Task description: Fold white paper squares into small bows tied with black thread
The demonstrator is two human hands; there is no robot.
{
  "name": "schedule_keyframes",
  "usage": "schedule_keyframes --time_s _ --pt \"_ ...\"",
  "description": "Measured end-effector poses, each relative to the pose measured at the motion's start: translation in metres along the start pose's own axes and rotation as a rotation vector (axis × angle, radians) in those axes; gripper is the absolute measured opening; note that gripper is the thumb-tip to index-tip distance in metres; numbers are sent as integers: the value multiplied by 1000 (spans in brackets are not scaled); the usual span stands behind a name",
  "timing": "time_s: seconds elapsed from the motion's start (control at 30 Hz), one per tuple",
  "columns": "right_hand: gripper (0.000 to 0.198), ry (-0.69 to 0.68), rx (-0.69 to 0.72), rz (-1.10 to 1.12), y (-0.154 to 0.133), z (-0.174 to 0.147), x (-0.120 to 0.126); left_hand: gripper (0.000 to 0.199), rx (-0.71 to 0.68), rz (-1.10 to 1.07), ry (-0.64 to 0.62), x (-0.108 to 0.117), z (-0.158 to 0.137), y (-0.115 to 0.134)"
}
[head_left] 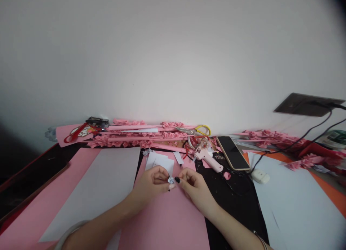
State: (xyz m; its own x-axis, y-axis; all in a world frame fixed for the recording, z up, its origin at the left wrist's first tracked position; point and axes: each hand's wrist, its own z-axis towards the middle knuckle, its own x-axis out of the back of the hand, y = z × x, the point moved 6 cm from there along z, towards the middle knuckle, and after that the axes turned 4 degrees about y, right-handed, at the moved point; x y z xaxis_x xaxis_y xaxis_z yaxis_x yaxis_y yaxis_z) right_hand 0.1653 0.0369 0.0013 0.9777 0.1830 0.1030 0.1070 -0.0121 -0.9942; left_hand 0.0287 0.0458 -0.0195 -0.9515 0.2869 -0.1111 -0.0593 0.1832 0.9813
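Observation:
A small pale blue-white paper flower (171, 180) is held between both hands, above a pink sheet of paper (164, 224). My left hand (154, 179) pinches it from the left between thumb and fingers. From the right, my right hand (195, 188) is closed, its dark-nailed thumb against the flower's edge. Just beyond my hands lie several white paper pieces (165, 163), partly covered by my left fingers. A small white paper strip (178, 157) rests behind my right hand. Another pale folded flower (146, 152) sits at the far end of the pink sheet.
A pink glue gun (209, 160), a phone (234, 152) and a white case (260, 176) lie to the right. Yellow-handled scissors (201, 130) rest on pink paper flower stems (129, 138) along the wall. Large white sheets (100, 185) flank my arms. Black cables (294, 140) hang from a wall socket (305, 104).

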Motion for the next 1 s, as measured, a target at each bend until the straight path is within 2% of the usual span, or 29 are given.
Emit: schedule_keyframes --time_s 0.17,0.3,0.57,0.8,1.0 --pt "18 11 31 -44 -2 -2 -4 28 51 -79 -36 -4 -1 -3" --pt "16 20 14 -49 1 -2 -4 21 82 -55 -60 -7 -3 -4" --pt "13 71 40 -123 -2 -2 -1 24 28 -10 -64 -5 -1 -7" --pt "10 85 41 -131 -3 -3 -1 18 -1 67 -9 -3 -4 -4" --pt "18 84 28 -146 -1 -3 -2 17 -11 121 1 -3 -6 -3"
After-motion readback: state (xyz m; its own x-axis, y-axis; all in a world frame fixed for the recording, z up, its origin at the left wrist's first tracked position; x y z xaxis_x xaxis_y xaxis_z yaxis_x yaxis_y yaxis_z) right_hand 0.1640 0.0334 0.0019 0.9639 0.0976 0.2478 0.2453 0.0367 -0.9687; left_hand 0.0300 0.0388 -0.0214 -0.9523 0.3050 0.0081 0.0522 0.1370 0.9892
